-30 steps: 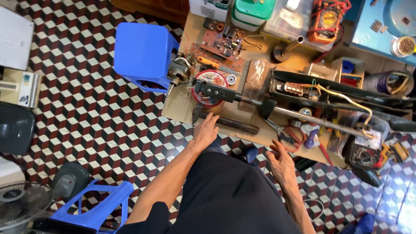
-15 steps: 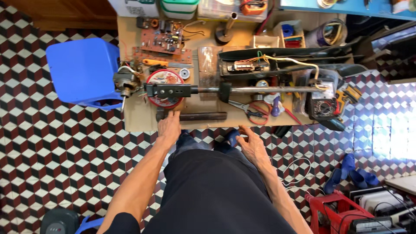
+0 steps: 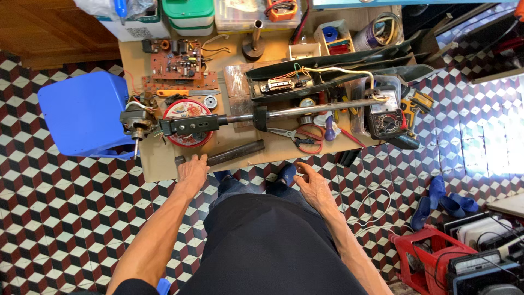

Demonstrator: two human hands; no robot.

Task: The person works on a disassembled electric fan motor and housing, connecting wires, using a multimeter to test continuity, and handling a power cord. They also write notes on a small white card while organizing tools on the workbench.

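Now left hand seemingly touches dark bar; right hand open, empty.

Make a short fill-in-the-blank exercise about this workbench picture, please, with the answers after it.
1. The left hand rests on the near edge of the ____.
2. The right hand holds ____.
3. The stool beside the workbench is ____ in colour.
4. The dark metal bar lies nearest the ____ hand.

Answers: workbench; nothing; blue; left
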